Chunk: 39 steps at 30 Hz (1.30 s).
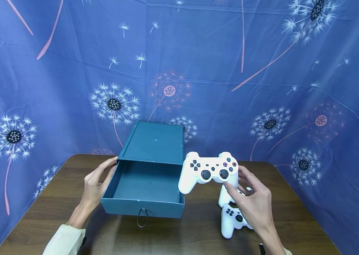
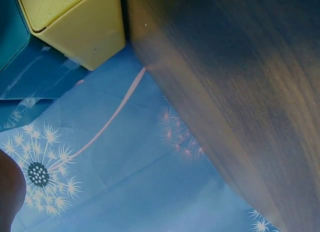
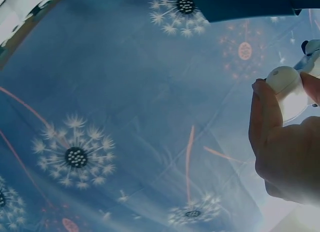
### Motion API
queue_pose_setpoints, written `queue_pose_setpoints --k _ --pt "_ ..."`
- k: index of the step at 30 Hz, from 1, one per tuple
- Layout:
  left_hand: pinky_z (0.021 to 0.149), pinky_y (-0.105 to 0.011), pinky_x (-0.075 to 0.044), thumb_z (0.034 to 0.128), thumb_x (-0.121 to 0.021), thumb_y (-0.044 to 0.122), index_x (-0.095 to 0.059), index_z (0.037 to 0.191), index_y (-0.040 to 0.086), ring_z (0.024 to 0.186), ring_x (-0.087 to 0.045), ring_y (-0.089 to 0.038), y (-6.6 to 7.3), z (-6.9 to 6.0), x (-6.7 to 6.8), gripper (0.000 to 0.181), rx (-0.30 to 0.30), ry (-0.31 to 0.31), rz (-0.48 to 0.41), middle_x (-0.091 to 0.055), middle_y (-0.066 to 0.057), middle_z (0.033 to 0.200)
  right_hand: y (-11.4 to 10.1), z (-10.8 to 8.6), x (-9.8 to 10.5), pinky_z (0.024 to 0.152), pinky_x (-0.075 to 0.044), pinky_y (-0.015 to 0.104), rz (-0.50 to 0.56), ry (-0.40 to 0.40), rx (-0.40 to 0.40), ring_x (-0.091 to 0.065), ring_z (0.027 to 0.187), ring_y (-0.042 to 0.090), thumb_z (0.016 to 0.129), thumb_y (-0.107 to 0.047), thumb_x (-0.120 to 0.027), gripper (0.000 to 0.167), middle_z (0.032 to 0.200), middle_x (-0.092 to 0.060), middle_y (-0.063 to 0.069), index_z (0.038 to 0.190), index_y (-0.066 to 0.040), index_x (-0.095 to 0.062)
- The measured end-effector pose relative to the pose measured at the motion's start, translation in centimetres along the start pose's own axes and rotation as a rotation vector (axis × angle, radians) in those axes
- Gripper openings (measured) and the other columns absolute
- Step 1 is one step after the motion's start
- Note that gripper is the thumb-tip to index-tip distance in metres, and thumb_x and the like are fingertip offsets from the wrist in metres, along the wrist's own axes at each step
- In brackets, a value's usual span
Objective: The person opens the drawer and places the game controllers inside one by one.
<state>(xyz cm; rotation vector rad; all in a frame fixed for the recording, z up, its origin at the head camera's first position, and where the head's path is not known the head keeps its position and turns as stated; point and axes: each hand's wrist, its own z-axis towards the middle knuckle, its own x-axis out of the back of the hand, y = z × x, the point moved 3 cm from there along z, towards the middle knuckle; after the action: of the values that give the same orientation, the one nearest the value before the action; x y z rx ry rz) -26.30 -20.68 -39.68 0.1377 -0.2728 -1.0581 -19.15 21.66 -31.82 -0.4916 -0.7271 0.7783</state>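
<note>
White gamepad point(image 1: 212, 163) held up at the right of the teal box point(image 1: 154, 141)
The right hand point(image 1: 257, 200) pinches its rounded grip; the left hand point(image 1: 93, 189), fingers extended, touches the box's left side. Its smooth rectangular drawer point(image 1: 163, 209) stands open; two white controllers point(image 1: 227, 224) lie rightward on the wood-grained worktop point(image 1: 198, 241).

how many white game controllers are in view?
3: a held controller in the right hand, a second controller on the table, partly hidden, and a third controller just below that in the head view. The hand could hide others.
</note>
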Motion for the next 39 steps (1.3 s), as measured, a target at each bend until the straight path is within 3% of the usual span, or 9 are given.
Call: queue_pose_setpoints --k 9,15,28,39 --pt "0.097 -0.016 -0.051 0.1085 -0.058 0.03 -0.067 0.122 -0.014 0.116 -0.064 -0.002 0.1 0.1 0.0 0.047 -0.012 0.004 -0.009 -0.071 -0.027 0.113 -1.5 -0.3 -1.4 0.077 -0.057 0.014 0.038 -0.029 0.047 -0.072 0.091 0.011 0.073 0.008 -0.089 0.055 0.107 -0.075 0.001 0.123 -0.006 -0.073" --pt "0.098 -0.016 -0.051 0.1084 -0.058 0.031 -0.067 0.122 -0.014 0.117 -0.063 -0.002 0.2 0.1 -0.1 0.048 -0.008 -0.006 -0.001 -0.071 -0.027 0.115 -2.3 -0.6 -2.5 0.076 -0.058 0.017 0.051 -0.038 0.083 -0.073 0.091 0.019 0.07 0.009 -0.09 0.056 0.11 -0.074 0.007 0.123 -0.001 -0.071" --pt "0.097 -0.015 -0.05 0.1084 -0.058 0.031 -0.067 0.12 -0.015 0.117 -0.062 0.001 0.4 0.2 0.0 0.049 -0.011 0.006 0.007 -0.071 -0.029 0.112 -3.3 -1.2 -3.6 0.072 -0.063 0.041 0.034 -0.066 0.066 -0.073 0.088 0.018 0.07 0.006 -0.092 0.059 0.107 -0.074 0.007 0.124 -0.003 -0.072" --pt "0.098 -0.016 -0.051 0.1084 -0.058 0.032 -0.067 0.122 -0.013 0.117 -0.063 0.0 0.2 0.0 0.0 0.048 -0.005 0.001 0.017 -0.071 -0.027 0.113 -4.4 -1.5 -4.3 0.072 -0.064 0.039 0.056 -0.088 0.095 -0.073 0.09 0.019 0.072 0.005 -0.091 0.059 0.109 -0.074 0.005 0.127 -0.005 -0.072"
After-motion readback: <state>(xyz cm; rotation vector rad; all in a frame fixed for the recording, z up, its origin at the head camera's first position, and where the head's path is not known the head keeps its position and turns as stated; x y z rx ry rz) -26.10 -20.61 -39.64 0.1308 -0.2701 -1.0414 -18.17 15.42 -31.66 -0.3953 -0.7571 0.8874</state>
